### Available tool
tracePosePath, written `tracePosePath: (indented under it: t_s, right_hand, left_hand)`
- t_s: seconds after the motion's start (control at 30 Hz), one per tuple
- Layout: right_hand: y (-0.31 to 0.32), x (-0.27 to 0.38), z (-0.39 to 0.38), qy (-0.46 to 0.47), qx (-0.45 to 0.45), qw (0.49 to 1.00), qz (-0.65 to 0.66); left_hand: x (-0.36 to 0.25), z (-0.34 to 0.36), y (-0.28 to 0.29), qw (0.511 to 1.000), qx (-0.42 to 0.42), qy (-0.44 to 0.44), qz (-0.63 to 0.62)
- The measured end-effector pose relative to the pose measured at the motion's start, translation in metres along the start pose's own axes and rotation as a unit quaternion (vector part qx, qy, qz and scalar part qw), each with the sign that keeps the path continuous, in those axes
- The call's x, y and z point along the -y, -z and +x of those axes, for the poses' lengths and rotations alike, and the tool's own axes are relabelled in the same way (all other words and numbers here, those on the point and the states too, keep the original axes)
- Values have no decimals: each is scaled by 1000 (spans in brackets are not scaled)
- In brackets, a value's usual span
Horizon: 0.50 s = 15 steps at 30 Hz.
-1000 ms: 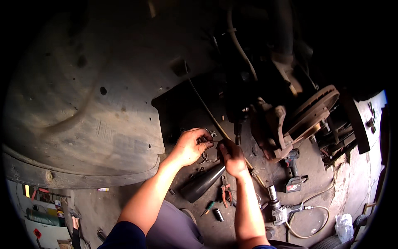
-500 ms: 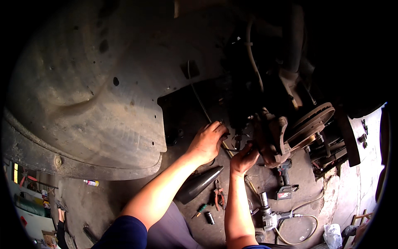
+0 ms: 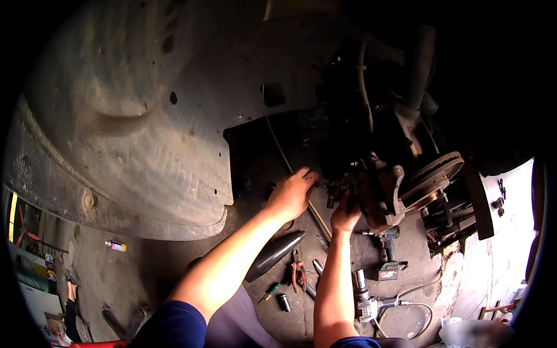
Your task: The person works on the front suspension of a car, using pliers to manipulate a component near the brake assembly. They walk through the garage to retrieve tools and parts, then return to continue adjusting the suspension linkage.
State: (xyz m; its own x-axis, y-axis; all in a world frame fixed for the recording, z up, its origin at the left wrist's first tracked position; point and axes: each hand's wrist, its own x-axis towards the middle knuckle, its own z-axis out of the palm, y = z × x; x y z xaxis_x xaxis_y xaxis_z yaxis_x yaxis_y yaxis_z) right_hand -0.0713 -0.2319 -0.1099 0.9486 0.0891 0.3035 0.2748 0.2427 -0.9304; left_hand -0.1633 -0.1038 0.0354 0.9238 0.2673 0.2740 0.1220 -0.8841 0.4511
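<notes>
Hands, two, grips unclear; one brake disc; one screwdriver; one cordless power tool.

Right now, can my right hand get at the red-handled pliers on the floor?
Probably yes: nothing appears to cover the pliers on the floor, left of your right forearm. Your right hand would first have to leave its spot beside the brake assembly.

Passable gap: between liner and knuckle, hose slanting through it. The knuckle and disc block right of the right hand; on the floor, cone and pliers obstruct low passage between forearms.
</notes>
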Motion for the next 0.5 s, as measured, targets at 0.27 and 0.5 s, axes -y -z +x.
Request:
tracePosePath:
  t_s: [0.27, 0.5]
  right_hand:
    - [-10, 1, 29, 93, 29, 994, -40]
    - [-13, -19, 36, 153, 52, 983, -91]
  left_hand:
    - [-11, 18, -8, 995, -99, 16, 1]
    - [4, 23, -13, 995, -96, 28, -27]
